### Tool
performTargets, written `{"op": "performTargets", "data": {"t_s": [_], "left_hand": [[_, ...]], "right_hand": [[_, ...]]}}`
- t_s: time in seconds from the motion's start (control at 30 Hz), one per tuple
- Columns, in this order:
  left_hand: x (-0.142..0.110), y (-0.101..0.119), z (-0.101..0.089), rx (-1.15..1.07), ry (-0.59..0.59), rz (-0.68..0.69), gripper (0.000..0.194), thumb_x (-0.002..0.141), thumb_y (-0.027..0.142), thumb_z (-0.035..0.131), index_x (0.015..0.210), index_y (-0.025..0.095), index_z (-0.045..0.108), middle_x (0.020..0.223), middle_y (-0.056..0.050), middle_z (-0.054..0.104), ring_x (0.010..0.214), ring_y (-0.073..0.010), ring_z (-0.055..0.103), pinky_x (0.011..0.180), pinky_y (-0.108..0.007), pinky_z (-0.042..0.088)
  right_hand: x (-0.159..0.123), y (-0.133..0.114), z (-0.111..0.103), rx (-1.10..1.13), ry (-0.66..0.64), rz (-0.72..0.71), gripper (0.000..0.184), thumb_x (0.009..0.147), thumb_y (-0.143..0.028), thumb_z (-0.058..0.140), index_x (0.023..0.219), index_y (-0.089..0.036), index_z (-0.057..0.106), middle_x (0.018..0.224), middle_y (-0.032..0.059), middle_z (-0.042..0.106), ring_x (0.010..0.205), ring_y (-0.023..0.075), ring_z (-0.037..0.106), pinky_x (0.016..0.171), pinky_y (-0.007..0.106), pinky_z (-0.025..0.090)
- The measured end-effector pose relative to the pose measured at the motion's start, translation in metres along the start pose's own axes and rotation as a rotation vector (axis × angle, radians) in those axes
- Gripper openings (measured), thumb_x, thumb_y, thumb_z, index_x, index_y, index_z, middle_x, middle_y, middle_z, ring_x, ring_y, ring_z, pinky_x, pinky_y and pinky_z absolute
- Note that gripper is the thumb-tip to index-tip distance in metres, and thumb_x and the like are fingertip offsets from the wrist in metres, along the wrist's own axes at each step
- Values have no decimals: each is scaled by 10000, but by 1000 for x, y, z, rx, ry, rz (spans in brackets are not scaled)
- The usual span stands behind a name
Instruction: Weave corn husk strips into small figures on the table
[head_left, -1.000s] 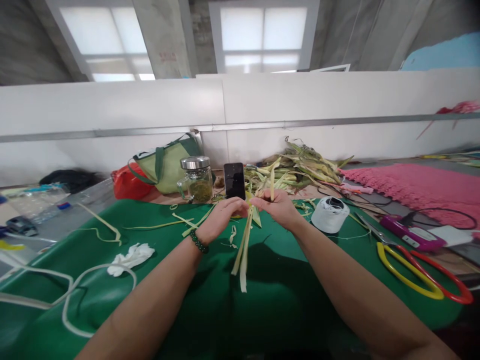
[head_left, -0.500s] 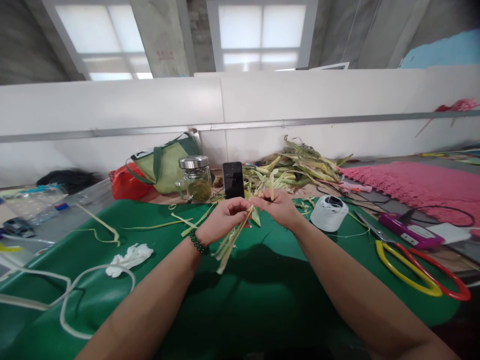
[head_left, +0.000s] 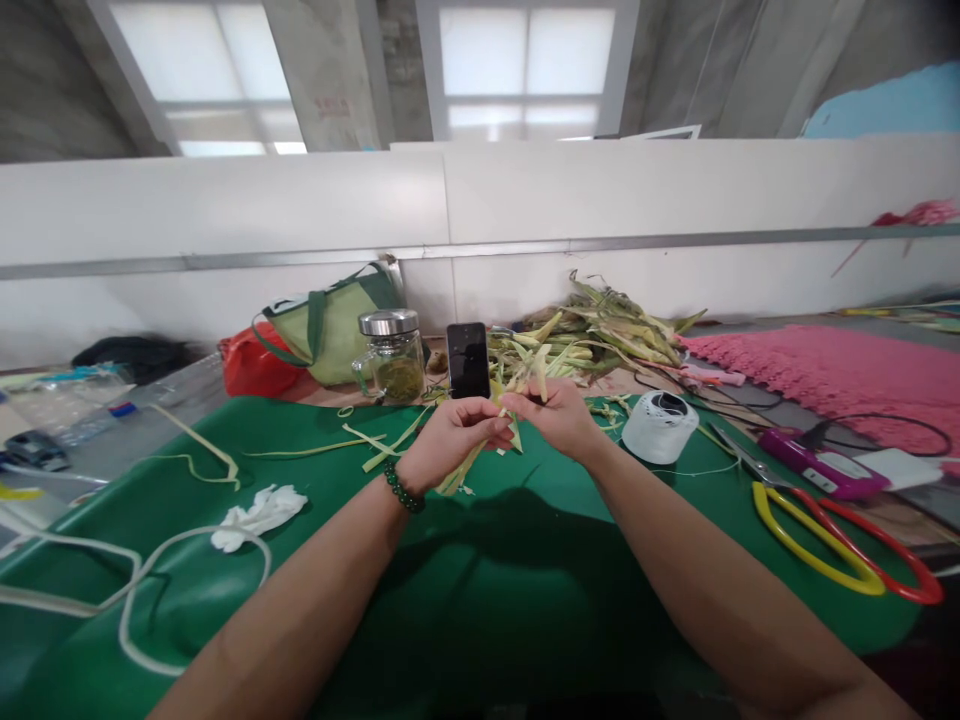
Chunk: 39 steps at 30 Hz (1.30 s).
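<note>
Close together over the green table cover (head_left: 525, 600), both hands pinch pale corn husk strips (head_left: 463, 474). My left hand (head_left: 452, 436), with a dark green bead bracelet (head_left: 405, 488) at its wrist, is closed on the strips, whose lower ends hang below the palm. My right hand (head_left: 556, 414) is closed at the upper part of the same husk, and a pale folded piece (head_left: 540, 372) sticks up above its fingers. The fingertips of the two hands nearly meet. How the strips cross between them is too small to make out.
Behind the hands stand a phone (head_left: 468, 360), a glass jar mug (head_left: 393, 365) and a heap of corn husks (head_left: 615, 325). To the right are a white thread spool (head_left: 660, 427), scissors (head_left: 817, 540) and a purple power strip (head_left: 817, 465). A crumpled tissue (head_left: 262, 517) and white cable (head_left: 131, 610) lie left.
The long hanging husk strips have swung left and been gathered under my left hand, so less of them shows. My left fingers have curled inward; my right hand stays nearly in place.
</note>
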<state>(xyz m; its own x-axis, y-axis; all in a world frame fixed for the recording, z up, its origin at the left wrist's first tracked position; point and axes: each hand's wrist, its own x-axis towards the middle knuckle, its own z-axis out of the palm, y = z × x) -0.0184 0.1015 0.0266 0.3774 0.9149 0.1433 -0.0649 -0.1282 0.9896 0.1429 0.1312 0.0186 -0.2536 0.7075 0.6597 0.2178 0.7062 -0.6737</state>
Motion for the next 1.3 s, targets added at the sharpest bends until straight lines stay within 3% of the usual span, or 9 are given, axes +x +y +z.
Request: {"op": "performTargets", "data": {"t_s": [0.17, 0.3, 0.4, 0.53, 0.73, 0.93, 1.2, 1.3], "left_hand": [[-2, 5, -3, -125, 17, -89, 303, 562, 368, 805, 680, 127, 665, 590, 9, 644, 451, -41, 500, 464, -162, 393], [-2, 6, -1, -127, 70, -62, 280, 541, 324, 814, 651, 127, 650, 590, 10, 640, 512, -74, 563, 526, -189, 442], [-2, 5, 0, -69, 161, 24, 258, 557, 299, 800, 665, 128, 640, 606, 9, 643, 562, -111, 621, 539, -200, 448], [-2, 3, 1, 18, 210, 81, 246, 588, 294, 776, 672, 130, 613, 599, 11, 634, 558, -129, 639, 516, -200, 438], [-1, 2, 2, 66, 185, 85, 305, 573, 332, 789, 642, 139, 564, 590, 33, 589, 533, -101, 596, 532, -210, 463], [-4, 6, 1, 16, 85, 38, 275, 621, 355, 752, 750, 137, 647, 573, 40, 566, 486, -69, 508, 499, -197, 413], [-5, 11, 2, 167, 239, 136, 135, 664, 271, 698, 674, 137, 697, 601, -20, 663, 592, -145, 614, 594, -240, 474], [-4, 9, 1, 243, 246, 173, 122, 666, 253, 686, 620, 140, 689, 574, -21, 662, 563, -144, 601, 564, -235, 461]], "right_hand": [[3, -2, -4, 149, -59, -66, 303, 795, -406, 577, 600, -175, 608, 688, 26, 620, 680, 142, 569, 631, 256, 449], [3, -4, -4, 158, -82, 26, 300, 793, -395, 561, 601, -167, 597, 644, 14, 592, 631, 121, 542, 593, 239, 436], [2, -5, -4, 97, -19, 105, 288, 771, -375, 565, 577, -163, 573, 529, -19, 511, 523, 91, 446, 510, 219, 375], [0, -8, -1, 144, -4, 117, 217, 688, -364, 641, 631, -161, 592, 574, -10, 539, 533, 97, 456, 499, 225, 367], [0, -4, 1, 76, 12, 72, 302, 739, -386, 599, 545, -166, 529, 498, -33, 433, 495, 84, 381, 475, 225, 317], [2, -2, -3, 74, -60, 12, 307, 802, -401, 526, 605, -167, 560, 611, 5, 561, 591, 116, 506, 570, 248, 405], [-2, -7, 1, -36, 2, -6, 174, 757, -322, 592, 683, -173, 645, 646, 13, 622, 567, 120, 526, 521, 233, 391], [-4, -7, 2, -130, 10, -99, 145, 762, -251, 569, 669, -174, 651, 657, 19, 642, 577, 119, 541, 550, 235, 399]]}}
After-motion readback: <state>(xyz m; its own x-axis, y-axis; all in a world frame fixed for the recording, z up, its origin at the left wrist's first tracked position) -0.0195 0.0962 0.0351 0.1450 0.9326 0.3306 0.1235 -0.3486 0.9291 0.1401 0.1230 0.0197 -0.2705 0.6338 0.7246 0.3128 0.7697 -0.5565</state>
